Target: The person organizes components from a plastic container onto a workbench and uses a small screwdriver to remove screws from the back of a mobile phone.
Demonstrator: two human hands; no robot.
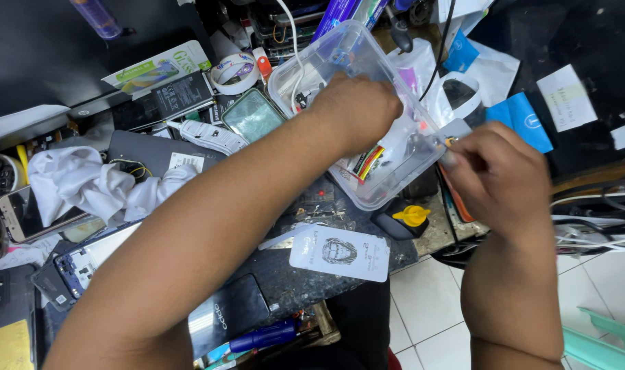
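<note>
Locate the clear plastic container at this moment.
In the head view, the clear plastic container sits upper centre on the cluttered bench; the left hand reaches inside, the right hand grips its right edge.

I see a dark, scuffed bench (367, 226) crowded edge to edge under bright, even light. Beyond its right edge lies a floor of pale square tiles (432, 308) with dark grout, and a light green plastic piece (600, 339) in the lower right corner.
</note>
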